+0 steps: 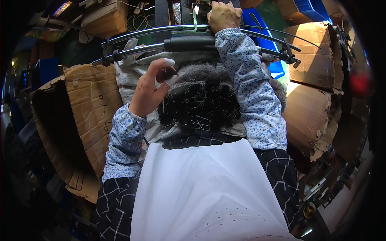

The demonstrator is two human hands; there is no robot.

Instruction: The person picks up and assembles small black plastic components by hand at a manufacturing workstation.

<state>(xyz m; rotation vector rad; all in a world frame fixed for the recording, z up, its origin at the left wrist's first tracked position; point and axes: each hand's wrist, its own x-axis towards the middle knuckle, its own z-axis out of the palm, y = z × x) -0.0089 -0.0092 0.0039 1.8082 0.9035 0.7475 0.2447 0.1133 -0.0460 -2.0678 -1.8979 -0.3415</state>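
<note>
My left hand (149, 89) hovers over the near left side of the black pad, with white covers on thumb and forefinger. Those two fingertips are bent but apart; a small dark patch shows between them, too unclear to name. Many thin silvery metal pins (201, 120) lie scattered on the fuzzy black pad (181, 106) across my lap. Stretched forward past the metal rails, my right hand (224, 17) has its fingers curled on part of a dark machine (185, 12). What they grip there is hidden. Patterned blue-and-white sleeves cover both forearms.
Curved metal rails (144, 49) with a black padded sleeve (191, 43) cross in front of me. An open cardboard box (90, 104) stands at left, with more cardboard boxes (309, 56) at right. A blue bin (257, 30) sits behind the rails.
</note>
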